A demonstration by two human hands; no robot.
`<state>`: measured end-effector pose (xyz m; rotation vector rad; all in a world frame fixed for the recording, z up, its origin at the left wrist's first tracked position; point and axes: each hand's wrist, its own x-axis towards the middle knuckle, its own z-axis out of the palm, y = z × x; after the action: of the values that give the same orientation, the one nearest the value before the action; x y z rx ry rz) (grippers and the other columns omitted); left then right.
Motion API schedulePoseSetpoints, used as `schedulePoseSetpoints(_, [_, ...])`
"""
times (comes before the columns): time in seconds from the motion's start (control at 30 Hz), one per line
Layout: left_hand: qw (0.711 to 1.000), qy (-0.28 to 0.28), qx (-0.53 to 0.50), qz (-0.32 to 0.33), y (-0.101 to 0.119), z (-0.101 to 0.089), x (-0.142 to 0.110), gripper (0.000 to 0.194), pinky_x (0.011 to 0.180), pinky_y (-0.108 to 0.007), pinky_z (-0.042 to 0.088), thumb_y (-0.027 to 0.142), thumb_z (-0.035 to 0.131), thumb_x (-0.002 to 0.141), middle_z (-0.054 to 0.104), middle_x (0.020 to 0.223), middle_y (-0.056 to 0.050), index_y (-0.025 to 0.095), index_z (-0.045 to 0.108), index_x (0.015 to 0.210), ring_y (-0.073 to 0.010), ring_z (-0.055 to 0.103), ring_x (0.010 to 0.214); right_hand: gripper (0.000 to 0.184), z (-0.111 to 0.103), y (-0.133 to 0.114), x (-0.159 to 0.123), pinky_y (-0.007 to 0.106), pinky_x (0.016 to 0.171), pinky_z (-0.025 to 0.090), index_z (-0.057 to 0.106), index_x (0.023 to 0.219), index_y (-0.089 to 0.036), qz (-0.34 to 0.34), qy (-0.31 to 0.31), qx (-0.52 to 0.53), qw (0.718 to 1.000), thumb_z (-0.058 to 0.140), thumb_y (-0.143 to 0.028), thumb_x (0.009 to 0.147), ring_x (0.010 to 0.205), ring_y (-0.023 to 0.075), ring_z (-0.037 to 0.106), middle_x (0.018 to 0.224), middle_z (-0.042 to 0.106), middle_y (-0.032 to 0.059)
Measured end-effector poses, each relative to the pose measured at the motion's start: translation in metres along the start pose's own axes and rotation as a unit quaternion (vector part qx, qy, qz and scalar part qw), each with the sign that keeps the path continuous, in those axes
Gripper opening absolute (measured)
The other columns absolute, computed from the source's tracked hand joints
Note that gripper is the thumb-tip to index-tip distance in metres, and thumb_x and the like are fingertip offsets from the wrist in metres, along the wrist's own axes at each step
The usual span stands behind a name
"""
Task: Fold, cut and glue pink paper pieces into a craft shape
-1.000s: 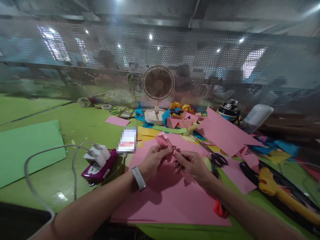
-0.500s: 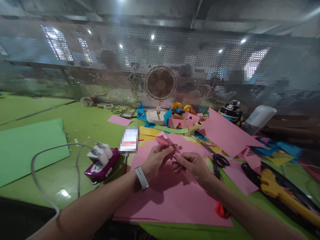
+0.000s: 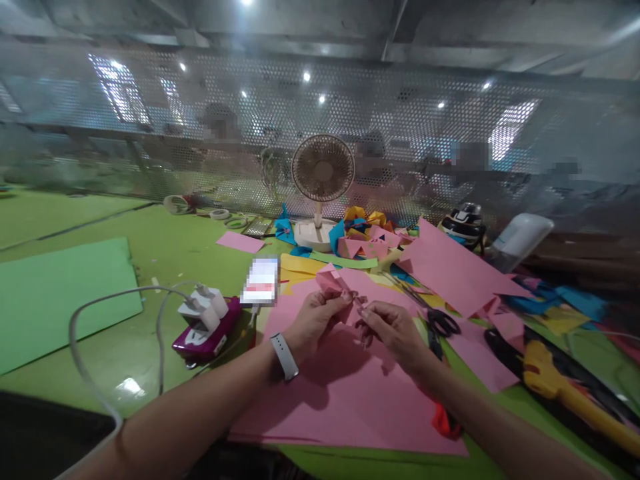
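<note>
A small folded piece of pink paper [image 3: 329, 279] is pinched between the thumb and fingers of my left hand [image 3: 320, 315]. My right hand [image 3: 390, 328] meets it from the right, thumb and forefinger closed at the paper's near edge, the other fingers curled below. What exactly lies between the right fingertips is small and partly hidden. Both hands are above a large pink sheet [image 3: 350, 413] lying on the green table. Black-handled scissors [image 3: 441, 323] lie just right of my right hand, and a red-tipped tool [image 3: 445, 421] is partly under my right forearm.
A fan [image 3: 323, 168] stands at the back beside folded paper pieces [image 3: 365, 243]. Left are a phone [image 3: 261, 280], a purple power bank with plugs [image 3: 206, 333], its cable and a green sheet [image 3: 65, 293]. A yellow glue gun [image 3: 565, 383] lies right, near a pink sheet [image 3: 460, 267].
My right hand has shifted slightly right, and its fingers have moved a little at the folded pink paper. My left hand keeps its pinch. The whole view has drifted slightly.
</note>
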<state>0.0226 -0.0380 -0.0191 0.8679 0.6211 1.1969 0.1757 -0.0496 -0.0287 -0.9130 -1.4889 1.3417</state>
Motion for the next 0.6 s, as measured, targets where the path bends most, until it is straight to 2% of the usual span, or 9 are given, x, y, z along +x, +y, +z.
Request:
schedulePoseSetpoints(0.2, [0.999,0.015,-0.014,-0.032,-0.0021,-0.0054,0.0023,0.021,0.056,-0.019,0.040,0.026,0.077,0.065,0.064,0.072,-0.003,0.011,0.066,0.075,-0.0081,0.054,0.060,0.031,0.0009,0.0011,0.0001,0.022,0.048,0.044,0.056,0.069,-0.016,-0.003,-0.007,-0.002,1.000,0.055,-0.044,0.081,0.046,0.0095,0.054,0.053,0.058,-0.0023])
schedulePoseSetpoints(0.3, [0.997,-0.025,-0.014,-0.066,-0.0006,-0.0030,-0.0005,0.030,0.058,-0.024,0.045,0.031,0.074,0.070,0.065,0.078,-0.005,0.012,0.065,0.091,-0.0125,0.059,0.064,0.029,0.0019,0.0016,0.0002,0.023,0.049,0.045,0.055,0.071,-0.017,-0.007,-0.014,-0.011,1.000,0.054,-0.043,0.082,0.046,0.0094,0.054,0.054,0.057,-0.0028])
schedulePoseSetpoints(0.37, [0.997,-0.057,-0.014,-0.058,0.0000,0.0001,-0.0029,0.036,0.060,-0.027,0.048,0.029,0.075,0.069,0.065,0.079,-0.005,0.012,0.064,0.098,-0.0140,0.060,0.065,0.028,0.0025,0.0021,0.0002,0.023,0.049,0.045,0.055,0.072,-0.017,-0.012,-0.019,-0.018,1.000,0.053,-0.043,0.083,0.047,0.0096,0.054,0.056,0.057,-0.0026])
schedulePoseSetpoints(0.6, [0.999,-0.029,-0.015,-0.032,-0.0015,0.0014,-0.0053,0.033,0.070,-0.027,0.050,0.020,0.078,0.064,0.067,0.087,-0.008,0.009,0.065,0.092,-0.0165,0.063,0.077,0.030,0.0044,0.0022,0.0003,0.023,0.047,0.043,0.053,0.068,-0.016,-0.013,-0.013,-0.030,0.999,0.053,-0.043,0.083,0.045,0.0093,0.053,0.054,0.056,-0.0025])
